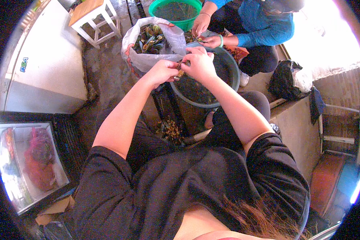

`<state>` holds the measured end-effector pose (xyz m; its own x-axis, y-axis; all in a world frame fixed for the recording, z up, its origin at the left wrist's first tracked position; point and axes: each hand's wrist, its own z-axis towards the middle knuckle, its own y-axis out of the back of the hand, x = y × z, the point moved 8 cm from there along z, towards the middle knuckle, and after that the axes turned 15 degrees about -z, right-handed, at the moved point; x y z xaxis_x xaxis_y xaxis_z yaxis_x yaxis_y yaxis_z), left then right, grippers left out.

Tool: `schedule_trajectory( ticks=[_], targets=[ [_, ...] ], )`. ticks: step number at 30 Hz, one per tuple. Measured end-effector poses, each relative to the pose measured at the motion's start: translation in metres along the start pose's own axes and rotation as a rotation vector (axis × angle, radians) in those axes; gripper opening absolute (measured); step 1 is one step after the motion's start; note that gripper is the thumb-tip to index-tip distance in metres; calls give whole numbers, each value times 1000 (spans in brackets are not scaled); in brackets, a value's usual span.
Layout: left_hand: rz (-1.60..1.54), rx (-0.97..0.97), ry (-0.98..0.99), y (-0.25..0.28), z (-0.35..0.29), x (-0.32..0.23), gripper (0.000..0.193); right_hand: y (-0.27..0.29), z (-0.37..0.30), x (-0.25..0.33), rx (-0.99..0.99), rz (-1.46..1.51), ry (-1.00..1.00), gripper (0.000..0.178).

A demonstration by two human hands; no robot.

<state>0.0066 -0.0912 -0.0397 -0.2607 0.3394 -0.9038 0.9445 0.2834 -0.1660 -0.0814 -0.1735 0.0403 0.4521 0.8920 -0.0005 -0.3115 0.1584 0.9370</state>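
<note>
My left hand (163,73) and my right hand (200,65) meet over the near left rim of a grey basin (197,105). Between their fingertips they pinch a small mussel (180,73), mostly covered by the fingers. Its yellowish part shows, but whether the shell is parted I cannot tell. Just beyond my left hand stands a white plastic sack (173,37), its mouth rolled wide around several dark green mussels (151,43). The basin holds dark, murky contents that I cannot make out.
Across the basin a co-worker in a blue sleeve (264,36) handles a small shell. A green basin (201,9) stands behind the sack. Brownish scraps (171,131) lie on the floor near my legs. A wooden-topped stool (86,7) and white cabinet (44,68) stand left.
</note>
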Motion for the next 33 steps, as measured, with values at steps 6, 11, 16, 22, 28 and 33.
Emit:
schedule_trajectory(
  ticks=[6,11,16,22,28,33],
  targets=[
    [203,-34,-60,6,-5,-16,37,-40,8,-27,263,457,-137,19],
    [368,-76,-61,20,-9,-22,38,-21,11,-40,164,489,-185,18],
    [306,-138,-33,25,-10,-23,39,-15,0,-11,430,624,77,18],
    [161,-145,38,29,-7,-12,33,-9,-32,39,478,510,261,16],
    [64,-61,58,16,-2,-8,30,1,-14,25,51,294,201,21],
    [-157,-100,9,20,-5,-16,27,7,-9,27,17,277,147,15]
  ],
)
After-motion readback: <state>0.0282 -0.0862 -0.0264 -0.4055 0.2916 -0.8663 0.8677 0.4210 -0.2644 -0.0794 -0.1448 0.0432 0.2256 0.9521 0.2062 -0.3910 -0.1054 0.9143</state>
